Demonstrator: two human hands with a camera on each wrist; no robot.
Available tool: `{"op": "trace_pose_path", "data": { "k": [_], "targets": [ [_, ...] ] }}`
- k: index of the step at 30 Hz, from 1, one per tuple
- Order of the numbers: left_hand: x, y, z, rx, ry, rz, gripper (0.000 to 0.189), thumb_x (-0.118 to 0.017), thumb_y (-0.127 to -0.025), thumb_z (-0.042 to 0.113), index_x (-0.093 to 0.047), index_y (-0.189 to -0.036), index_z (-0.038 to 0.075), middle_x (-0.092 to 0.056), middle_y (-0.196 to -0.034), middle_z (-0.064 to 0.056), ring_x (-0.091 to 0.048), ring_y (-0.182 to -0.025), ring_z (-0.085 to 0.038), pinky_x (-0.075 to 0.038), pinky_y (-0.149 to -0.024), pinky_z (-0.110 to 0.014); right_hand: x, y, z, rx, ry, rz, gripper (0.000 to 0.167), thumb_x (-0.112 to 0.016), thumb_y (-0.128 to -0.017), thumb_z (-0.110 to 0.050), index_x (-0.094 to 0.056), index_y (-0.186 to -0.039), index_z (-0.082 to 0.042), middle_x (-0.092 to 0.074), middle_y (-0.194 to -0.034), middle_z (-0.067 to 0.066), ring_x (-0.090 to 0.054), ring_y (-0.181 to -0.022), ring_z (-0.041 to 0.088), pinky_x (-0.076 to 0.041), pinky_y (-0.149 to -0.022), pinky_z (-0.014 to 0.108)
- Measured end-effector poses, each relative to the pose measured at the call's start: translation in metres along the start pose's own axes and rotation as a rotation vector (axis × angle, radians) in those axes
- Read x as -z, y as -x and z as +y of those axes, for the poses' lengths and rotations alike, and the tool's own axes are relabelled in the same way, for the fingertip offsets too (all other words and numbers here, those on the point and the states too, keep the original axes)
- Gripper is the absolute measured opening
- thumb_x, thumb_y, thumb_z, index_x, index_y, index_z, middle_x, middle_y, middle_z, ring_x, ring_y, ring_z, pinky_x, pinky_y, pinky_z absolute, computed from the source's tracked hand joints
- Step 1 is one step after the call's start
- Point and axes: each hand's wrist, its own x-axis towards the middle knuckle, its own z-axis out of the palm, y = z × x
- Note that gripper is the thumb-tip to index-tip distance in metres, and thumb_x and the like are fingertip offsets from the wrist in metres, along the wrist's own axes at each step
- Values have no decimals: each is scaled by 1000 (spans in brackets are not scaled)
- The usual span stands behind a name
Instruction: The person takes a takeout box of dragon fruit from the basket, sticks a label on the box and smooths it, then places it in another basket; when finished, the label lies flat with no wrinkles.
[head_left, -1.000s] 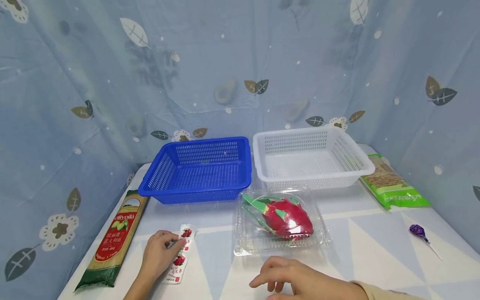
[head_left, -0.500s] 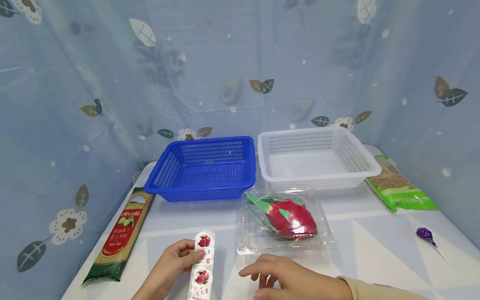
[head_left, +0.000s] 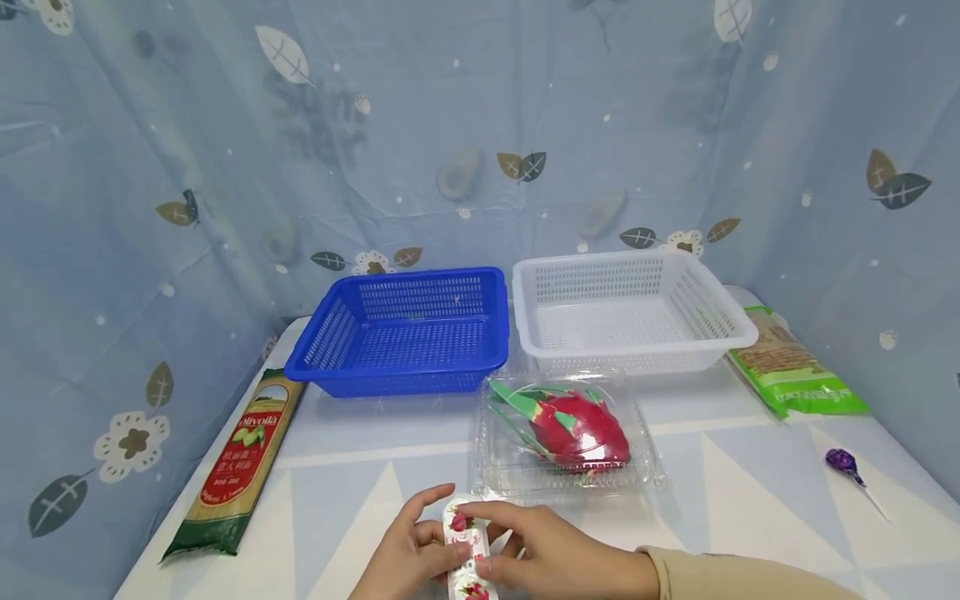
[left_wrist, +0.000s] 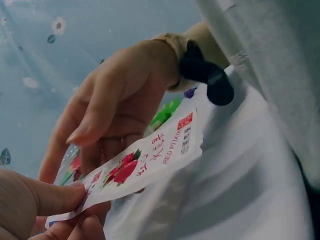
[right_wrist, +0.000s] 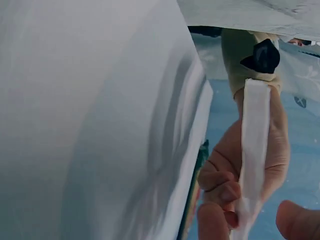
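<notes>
My left hand [head_left: 411, 550] pinches a white strip of printed sachets [left_wrist: 165, 150] between thumb and fingers, low at the front middle of the head view. The strip shows red dragon fruit pictures and the words RED PITAYA. My right hand [head_left: 558, 546] reaches over it from the right, with the index finger across its upper end in the head view. In the right wrist view, the strip's pale back [right_wrist: 256, 145] lies between the right thumb [right_wrist: 299, 220] and fingertips, with a gap on the thumb side. Behind the hands, a clear clamshell box [head_left: 491, 479] holds a dragon fruit [head_left: 581, 429].
A blue basket [head_left: 405, 383] and a white basket [head_left: 630, 360] stand at the back. On the left lies a spaghetti packet [head_left: 240, 458]. A green-and-clear food packet [head_left: 795, 367] and a purple lollipop [head_left: 843, 462] lie on the right.
My left hand has lifted the sachet strip from the table and carried it right, in front of the clamshell box. The right hand has moved slightly left and meets it there.
</notes>
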Motion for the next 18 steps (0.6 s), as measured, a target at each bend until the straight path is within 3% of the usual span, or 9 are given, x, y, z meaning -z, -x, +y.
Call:
{"op": "trace_pose_path", "data": {
  "k": [8,18],
  "targets": [
    [-14,5,-6,4,21,-41,78,-76,-85,17,-34,-148,1,-58,-71,3,-53,-57,-5,-49,-58,-21,-8,-3,9,7,-45,107,47,-63,-97,-24,-52,-141,-15,-66,-106,3,-60,-75,-6,-55,-63,18],
    [-19,3,-11,-20,51,-61,71,-75,-88,24,-40,-141,-7,-63,-79,3,-60,-65,-4,-53,-63,-19,-9,-3,13,-48,-66,224,38,-69,-90,-9,-61,-127,-16,-64,-84,1,-52,-66,-4,-48,-60,15]
  ]
}}
